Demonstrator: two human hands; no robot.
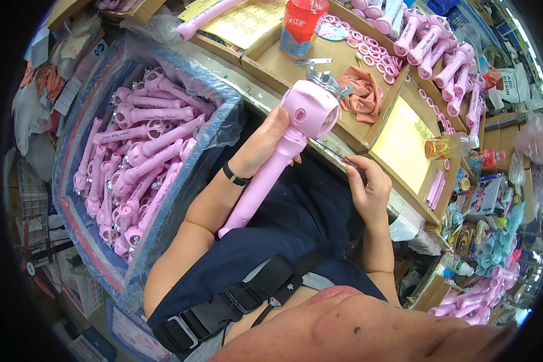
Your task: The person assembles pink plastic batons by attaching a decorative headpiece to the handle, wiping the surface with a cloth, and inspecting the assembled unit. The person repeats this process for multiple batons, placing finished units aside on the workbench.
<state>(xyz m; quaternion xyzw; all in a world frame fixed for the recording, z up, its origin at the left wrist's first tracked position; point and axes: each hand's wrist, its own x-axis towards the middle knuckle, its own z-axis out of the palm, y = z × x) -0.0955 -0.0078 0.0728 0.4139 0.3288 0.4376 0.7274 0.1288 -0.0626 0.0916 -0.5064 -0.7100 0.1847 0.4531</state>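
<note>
Left hand [266, 140] grips the wand [264, 178], likely to steady it; right hand [370, 186] (grip: can't tell) curls right of the wand.

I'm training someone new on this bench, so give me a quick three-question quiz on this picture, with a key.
1. Multiple choice: which hand holds the pink wand? A: left; B: right; C: both.
2. True or false: the peach cloth lies inside the plastic-lined bin.
3. Short answer: what is worn on the wrist of the hand that holds the wand?

Key:
1. A, the left hand.
2. False; the peach cloth lies in the cardboard tray.
3. A black band.
</note>
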